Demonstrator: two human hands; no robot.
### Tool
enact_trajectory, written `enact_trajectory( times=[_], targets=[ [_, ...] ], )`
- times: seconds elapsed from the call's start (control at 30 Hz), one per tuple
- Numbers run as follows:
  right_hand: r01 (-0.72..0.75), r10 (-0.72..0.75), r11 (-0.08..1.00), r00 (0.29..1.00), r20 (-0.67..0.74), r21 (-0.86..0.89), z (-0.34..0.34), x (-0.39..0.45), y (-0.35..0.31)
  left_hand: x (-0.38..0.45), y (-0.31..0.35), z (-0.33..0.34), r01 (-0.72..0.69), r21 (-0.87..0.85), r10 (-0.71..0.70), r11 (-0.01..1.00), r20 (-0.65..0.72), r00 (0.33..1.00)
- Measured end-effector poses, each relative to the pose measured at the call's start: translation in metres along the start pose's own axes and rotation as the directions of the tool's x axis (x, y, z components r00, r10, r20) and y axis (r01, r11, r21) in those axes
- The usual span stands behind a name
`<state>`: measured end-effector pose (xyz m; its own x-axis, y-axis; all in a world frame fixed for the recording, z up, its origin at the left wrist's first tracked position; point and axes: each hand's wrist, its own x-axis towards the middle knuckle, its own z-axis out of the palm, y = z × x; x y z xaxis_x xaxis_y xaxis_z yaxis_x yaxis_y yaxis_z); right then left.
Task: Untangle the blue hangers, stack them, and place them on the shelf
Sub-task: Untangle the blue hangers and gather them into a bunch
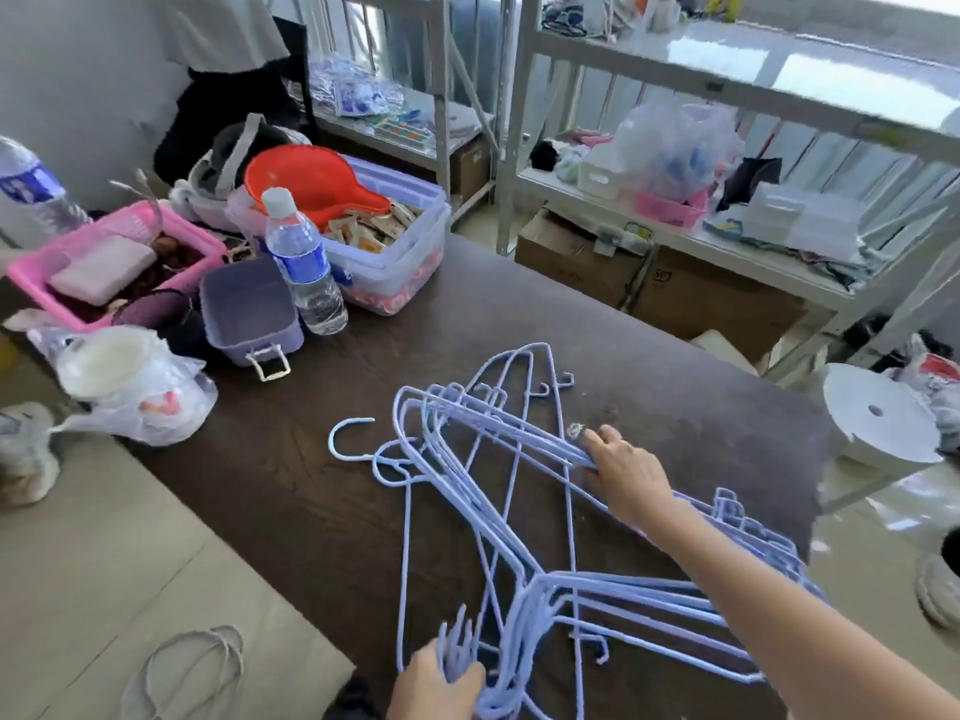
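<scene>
A tangle of blue wire hangers (498, 491) lies spread over the dark wooden table (675, 397). My left hand (434, 685) at the bottom edge grips a bunch of their hooks and necks. My right hand (623, 475) reaches across the pile and closes its fingers on several hanger bars near the middle. Two loose hooks (353, 439) stick out to the left of the pile. The white metal shelf (727, 236) stands beyond the table's far right edge.
At the table's left stand a water bottle (304, 262), a purple tub (249, 311), a clear bin with a red scoop (384, 236), a pink basket (111, 257) and a plastic bag (135, 381). A white round stool (880, 415) stands right. Cardboard boxes sit under the shelf.
</scene>
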<state>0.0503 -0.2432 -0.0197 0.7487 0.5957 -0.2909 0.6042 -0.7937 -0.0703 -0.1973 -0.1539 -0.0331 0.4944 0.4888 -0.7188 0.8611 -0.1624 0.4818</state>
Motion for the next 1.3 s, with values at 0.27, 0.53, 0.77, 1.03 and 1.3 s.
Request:
enact_trajectory(
  times=[0.27, 0.53, 0.77, 1.03, 1.3],
  targets=[
    [0.102, -0.102, 0.995, 0.990, 0.097, -0.002, 0.023, 0.002, 0.005, -0.010, 0.002, 0.025, 0.055, 0.031, -0.050, 0.998, -0.144, 0.988],
    [0.099, -0.092, 0.995, 0.981, 0.174, -0.032, 0.008, -0.004, 0.003, -0.014, 0.011, 0.014, 0.038, 0.045, -0.030, 0.998, -0.172, 0.985],
    [-0.109, 0.057, 0.914, 0.988, 0.143, 0.392, 0.005, -0.027, 0.020, -0.012, 0.029, -0.040, -0.168, -0.088, 0.139, 0.982, -0.265, 0.954],
    [-0.351, 0.290, 0.773, 0.936, 0.198, 0.529, 0.005, -0.012, -0.030, 0.102, 0.089, -0.152, -0.316, 0.150, 0.349, 0.937, -0.376, 0.859],
    [-0.561, 0.524, 0.766, 0.828, 0.202, 0.314, 0.022, -0.011, -0.061, 0.161, 0.058, -0.142, -0.270, 0.364, 0.334, 0.891, -0.124, 0.934]
  ],
)
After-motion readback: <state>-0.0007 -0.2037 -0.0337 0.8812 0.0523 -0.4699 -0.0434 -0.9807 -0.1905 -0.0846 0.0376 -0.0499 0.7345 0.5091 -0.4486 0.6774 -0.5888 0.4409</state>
